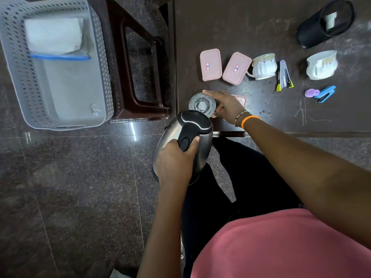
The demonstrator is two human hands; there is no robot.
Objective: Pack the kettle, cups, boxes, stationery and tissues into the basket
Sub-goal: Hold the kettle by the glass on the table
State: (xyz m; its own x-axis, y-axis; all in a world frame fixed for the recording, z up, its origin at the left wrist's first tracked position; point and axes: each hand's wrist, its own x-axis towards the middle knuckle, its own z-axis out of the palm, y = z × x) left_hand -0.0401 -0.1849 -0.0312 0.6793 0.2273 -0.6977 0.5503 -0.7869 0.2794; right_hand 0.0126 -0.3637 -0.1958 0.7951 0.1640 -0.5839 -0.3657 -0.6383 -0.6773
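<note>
- Grey perforated basket [18,77] far left, sitting on a dark brown stool [140,77]; inside at its far end a white tissue pack [53,35] with a blue strip along the near edge.
- Dark speckled tile floor [70,187] under and around the stool.
- Left hand [174,161] grips the black handle of the steel kettle [202,149], fingers wrapped round it, thumb on the right side of the handle; kettle is off the tabletop, held over the floor and lap, just at the tabletop's near edge, lid on.
- Clear glass cup [201,104] upright at the near-left corner of the tabletop [261,27], just beyond the kettle lid.
- Right hand [225,106] curled round the glass cup's right side, fingers over the far rim, thumb on the near side; beaded bracelet and orange band on the wrist.
- A pink box [242,99] mostly hidden behind the right hand.
- Two pink lidded boxes further back: left one [210,65] and right one [236,68], each with a small label, close side by side, the right one tilted.
- White ceramic cup [264,66] on its side, just right of the boxes.
- Utility cutters [284,76] with yellow tips lying beside it.
- Purple eraser-like item [311,92] touching a blue stapler [325,94].
- Second white cup [322,65] on its side further right.
- Black mesh holder [325,23] lying on its side at far right back.
</note>
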